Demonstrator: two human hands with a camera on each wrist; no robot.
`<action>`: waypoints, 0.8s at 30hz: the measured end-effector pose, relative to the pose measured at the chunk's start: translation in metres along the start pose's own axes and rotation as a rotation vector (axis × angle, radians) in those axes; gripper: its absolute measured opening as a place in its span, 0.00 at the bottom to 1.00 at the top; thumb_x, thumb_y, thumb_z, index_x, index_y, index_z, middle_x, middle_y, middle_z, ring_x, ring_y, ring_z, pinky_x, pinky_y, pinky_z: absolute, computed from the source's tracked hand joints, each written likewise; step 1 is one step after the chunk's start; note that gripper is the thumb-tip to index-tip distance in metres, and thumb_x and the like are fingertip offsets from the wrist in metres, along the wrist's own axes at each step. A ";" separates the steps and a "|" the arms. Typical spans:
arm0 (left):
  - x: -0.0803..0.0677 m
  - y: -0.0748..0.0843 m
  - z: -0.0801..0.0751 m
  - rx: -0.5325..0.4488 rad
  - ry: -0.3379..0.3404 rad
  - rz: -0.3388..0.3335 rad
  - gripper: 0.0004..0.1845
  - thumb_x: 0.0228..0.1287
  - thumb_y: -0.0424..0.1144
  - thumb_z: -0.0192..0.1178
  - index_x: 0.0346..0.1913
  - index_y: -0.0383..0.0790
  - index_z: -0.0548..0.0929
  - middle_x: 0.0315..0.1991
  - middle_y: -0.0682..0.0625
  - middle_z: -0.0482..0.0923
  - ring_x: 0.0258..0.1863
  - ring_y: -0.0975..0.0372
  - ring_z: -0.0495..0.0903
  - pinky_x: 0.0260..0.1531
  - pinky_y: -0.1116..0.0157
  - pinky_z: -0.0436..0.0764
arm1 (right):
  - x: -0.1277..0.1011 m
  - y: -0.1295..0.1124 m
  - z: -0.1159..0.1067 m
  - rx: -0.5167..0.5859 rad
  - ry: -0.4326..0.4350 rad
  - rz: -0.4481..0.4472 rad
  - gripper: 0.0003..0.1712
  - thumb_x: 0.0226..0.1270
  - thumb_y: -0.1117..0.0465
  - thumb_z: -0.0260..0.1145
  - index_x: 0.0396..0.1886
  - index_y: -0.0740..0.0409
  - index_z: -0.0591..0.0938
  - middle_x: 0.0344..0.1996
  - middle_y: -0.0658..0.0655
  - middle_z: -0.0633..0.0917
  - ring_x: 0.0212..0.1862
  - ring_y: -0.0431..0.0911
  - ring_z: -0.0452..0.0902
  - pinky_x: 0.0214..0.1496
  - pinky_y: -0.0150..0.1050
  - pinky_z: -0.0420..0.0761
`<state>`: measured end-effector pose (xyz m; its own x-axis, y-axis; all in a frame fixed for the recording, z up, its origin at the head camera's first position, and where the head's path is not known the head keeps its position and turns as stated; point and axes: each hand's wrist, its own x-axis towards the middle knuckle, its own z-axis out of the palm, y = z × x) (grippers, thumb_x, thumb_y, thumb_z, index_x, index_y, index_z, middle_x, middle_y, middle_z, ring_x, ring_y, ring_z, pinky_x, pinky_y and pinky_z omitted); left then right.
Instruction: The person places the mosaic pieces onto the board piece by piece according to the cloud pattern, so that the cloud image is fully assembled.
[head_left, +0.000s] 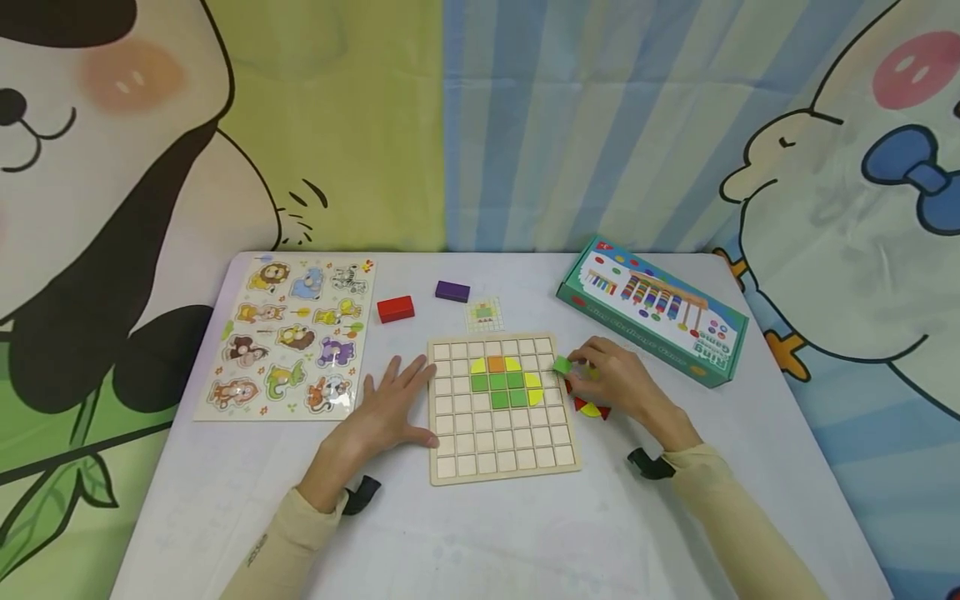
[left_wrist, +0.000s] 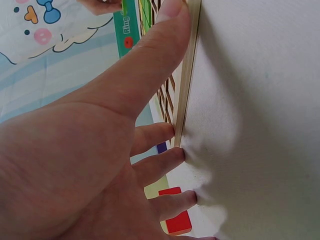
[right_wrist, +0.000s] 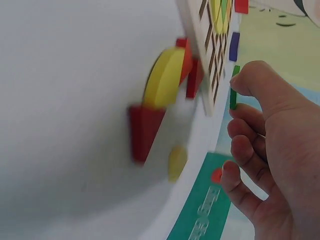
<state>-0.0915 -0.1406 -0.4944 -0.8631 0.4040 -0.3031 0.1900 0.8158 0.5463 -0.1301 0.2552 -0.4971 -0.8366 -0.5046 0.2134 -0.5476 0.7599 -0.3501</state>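
A square wooden grid board lies on the table, with green, yellow and orange pieces set in its upper cells. My left hand has its fingers spread, thumb and fingertips touching the board's left edge. Between thumb and finger, my right hand pinches a green square tile by the board's right edge. The right wrist view shows that green tile edge-on. Below this hand lie loose pieces, among them a yellow curved piece and a dark red piece, partly hidden in the head view.
Behind the board is a small pattern card, with a purple block and a red block to its left. An animal picture board lies at left. A green game box sits at back right.
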 end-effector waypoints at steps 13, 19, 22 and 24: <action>-0.001 -0.001 0.000 -0.009 -0.002 0.008 0.64 0.42 0.54 0.82 0.81 0.43 0.55 0.83 0.44 0.45 0.81 0.37 0.35 0.69 0.24 0.37 | 0.036 -0.059 0.036 0.013 -0.035 -0.287 0.15 0.59 0.55 0.77 0.42 0.57 0.89 0.38 0.51 0.84 0.37 0.39 0.77 0.37 0.32 0.82; 0.000 -0.002 0.001 0.011 0.005 0.015 0.64 0.42 0.55 0.81 0.81 0.44 0.56 0.83 0.44 0.46 0.81 0.37 0.37 0.68 0.24 0.38 | 0.044 -0.077 0.046 0.024 -0.029 -0.380 0.15 0.58 0.55 0.77 0.43 0.56 0.89 0.39 0.51 0.84 0.39 0.41 0.78 0.40 0.33 0.83; 0.000 -0.001 0.000 0.018 0.008 0.019 0.63 0.42 0.55 0.81 0.81 0.44 0.56 0.83 0.44 0.46 0.81 0.37 0.37 0.68 0.23 0.39 | 0.045 -0.081 0.048 0.019 -0.041 -0.387 0.15 0.59 0.55 0.77 0.44 0.56 0.90 0.39 0.50 0.84 0.40 0.40 0.78 0.41 0.33 0.83; -0.001 0.000 0.000 0.019 0.010 0.020 0.63 0.42 0.55 0.81 0.81 0.43 0.57 0.83 0.44 0.46 0.81 0.37 0.38 0.68 0.23 0.39 | 0.046 -0.083 0.050 0.010 -0.047 -0.390 0.15 0.59 0.55 0.77 0.44 0.56 0.90 0.39 0.50 0.84 0.39 0.40 0.78 0.40 0.33 0.83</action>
<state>-0.0908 -0.1414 -0.4942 -0.8636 0.4162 -0.2845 0.2158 0.8152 0.5375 -0.1228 0.1484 -0.5039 -0.5637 -0.7731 0.2907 -0.8242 0.5033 -0.2596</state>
